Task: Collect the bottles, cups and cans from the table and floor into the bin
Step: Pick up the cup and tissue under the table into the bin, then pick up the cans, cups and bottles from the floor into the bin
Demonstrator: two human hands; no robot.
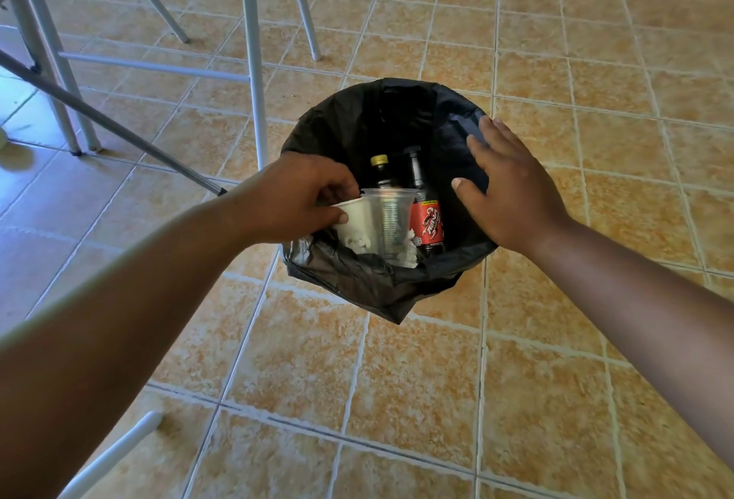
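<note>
A bin lined with a black bag (397, 109) stands on the tiled floor in the middle of the head view. Inside it stand two dark bottles: one with a yellow cap (382, 171) and one with a red label (425, 216). My left hand (294, 197) is over the bin's left rim, pinching a white cup (355, 220) and a clear plastic cup (391, 220) by their rims, both hanging inside the bin's mouth. My right hand (510, 189) rests flat, fingers spread, on the bin's right rim. White crumpled scraps (409, 256) lie below the cups.
White metal legs of a table and stool (252, 62) stand to the left and behind the bin. A thin grey pole (119, 125) slants across the floor toward the bin's left side. Another white leg (115, 455) shows at the bottom left. Tan tiles cover the floor.
</note>
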